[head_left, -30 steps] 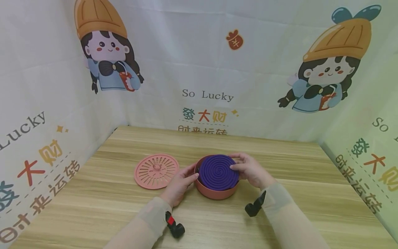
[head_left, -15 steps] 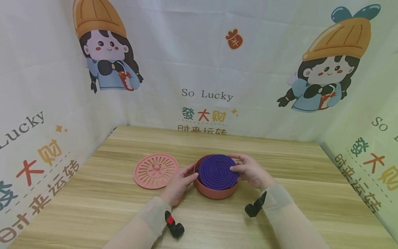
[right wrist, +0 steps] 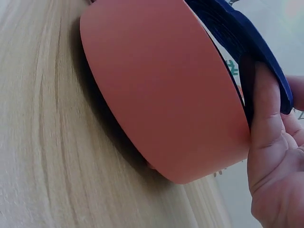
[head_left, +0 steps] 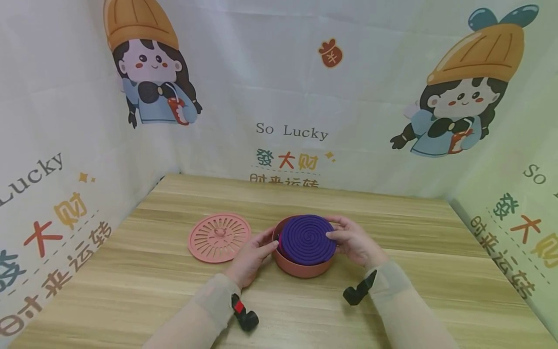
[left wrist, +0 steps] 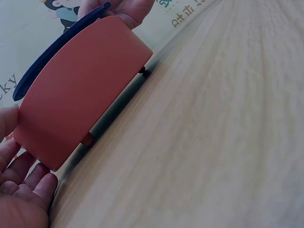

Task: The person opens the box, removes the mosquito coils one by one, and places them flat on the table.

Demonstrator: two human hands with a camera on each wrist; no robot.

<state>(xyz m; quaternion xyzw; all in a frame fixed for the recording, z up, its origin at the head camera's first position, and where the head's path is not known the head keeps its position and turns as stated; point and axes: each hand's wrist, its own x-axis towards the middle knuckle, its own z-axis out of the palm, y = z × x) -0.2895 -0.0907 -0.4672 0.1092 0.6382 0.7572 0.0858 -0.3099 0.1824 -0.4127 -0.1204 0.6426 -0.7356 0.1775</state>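
Note:
A purple spiral mosquito coil (head_left: 307,238) sits over the mouth of a round salmon-pink mosquito coil holder (head_left: 303,270), tilted with its right side raised above the rim. My right hand (head_left: 355,241) pinches the coil's right edge between thumb and fingers. On the opposite side my left hand (head_left: 253,257) grips the holder, thumb at the rim and fingers (left wrist: 29,183) along its wall. In the right wrist view, the coil's underside (right wrist: 223,28) shows above the rim. Most of the holder's inside is hidden beneath the coil.
A pink slotted lid (head_left: 220,238) with a small knob lies left of the holder, close to my left hand. The wooden table (head_left: 279,320) is bounded by printed cloth (head_left: 287,87) at the back and sides. Small feet (left wrist: 88,139) lift the holder off the table.
The coil has shifted slightly to the right with my right hand, and a magenta sliver now shows inside the holder at its left. My left hand and the lid stay in place.

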